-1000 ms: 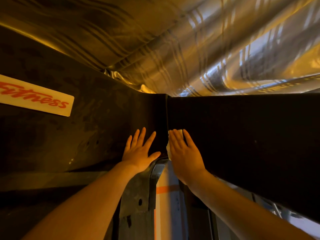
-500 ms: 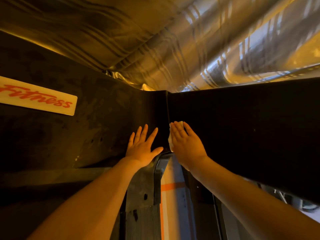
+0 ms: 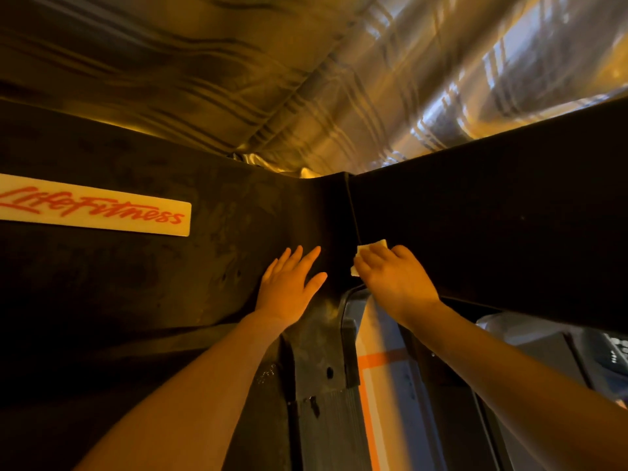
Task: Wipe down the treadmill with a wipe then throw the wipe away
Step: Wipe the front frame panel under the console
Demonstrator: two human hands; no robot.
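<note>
The treadmill's black panel [image 3: 170, 266] spreads to the left and carries a pale Life Fitness label [image 3: 95, 209]. A second black panel [image 3: 492, 215] meets it at a seam [image 3: 350, 205]. My left hand [image 3: 289, 283] lies flat on the left panel with its fingers spread. My right hand [image 3: 394, 277] sits just right of the seam, its fingers bent over a pale wipe [image 3: 372, 247]. It holds the wipe against the right panel. Only the wipe's top and left edges show past the fingers.
Striped carpet [image 3: 306, 79] fills the top of the view. Below the hands are a dark grey ribbed side rail [image 3: 326, 402] and a white strip with an orange band [image 3: 380, 362]. A grey piece of equipment [image 3: 543, 345] shows at the lower right.
My right hand's fingers have gone from straight to bent over the wipe, and the hand has shifted slightly right of the seam. My left hand stays flat. More of the label shows.
</note>
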